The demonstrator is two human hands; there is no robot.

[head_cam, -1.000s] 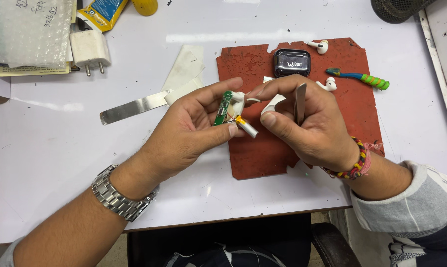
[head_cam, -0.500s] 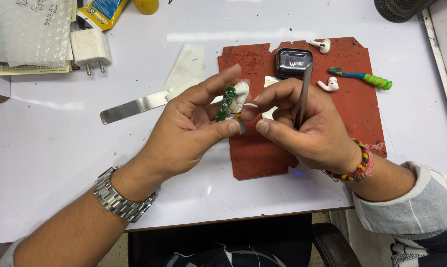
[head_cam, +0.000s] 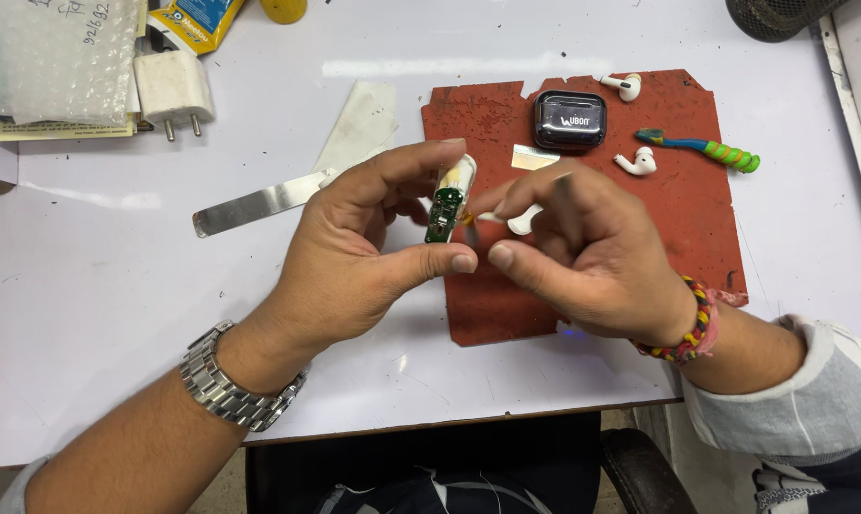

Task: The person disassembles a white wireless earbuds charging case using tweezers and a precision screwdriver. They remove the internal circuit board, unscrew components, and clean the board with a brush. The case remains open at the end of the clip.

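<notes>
Circuit board (head_cam: pixel 443 215), small and green, with a white shell piece at its top end: where does it sit?

— Pinched upright in the left hand (head_cam: pixel 354 262), index finger on the top end, thumb under the bottom end, above the red mat (head_cam: pixel 682 224).

— And the right hand (head_cam: pixel 583 252)?

— Curled in beside the board; its fingertips close on a small white earbud part (head_cam: pixel 521 221), which meets the board at a short yellowish link. A slim metal tool (head_cam: pixel 556 183) shows between its fingers; how it is gripped cannot be told.

— Surroundings on the mat?

— Dark charging case (head_cam: pixel 569 120) at the far edge, two loose white earbuds (head_cam: pixel 636 164) near it, a toothbrush (head_cam: pixel 702 148) with a green handle to the right.

— Off the mat?

— A flat metal strip (head_cam: pixel 259 204) lies on the white table (head_cam: pixel 116 286) to the left; a white plug adapter (head_cam: pixel 171 89) sits well beyond it.
</notes>
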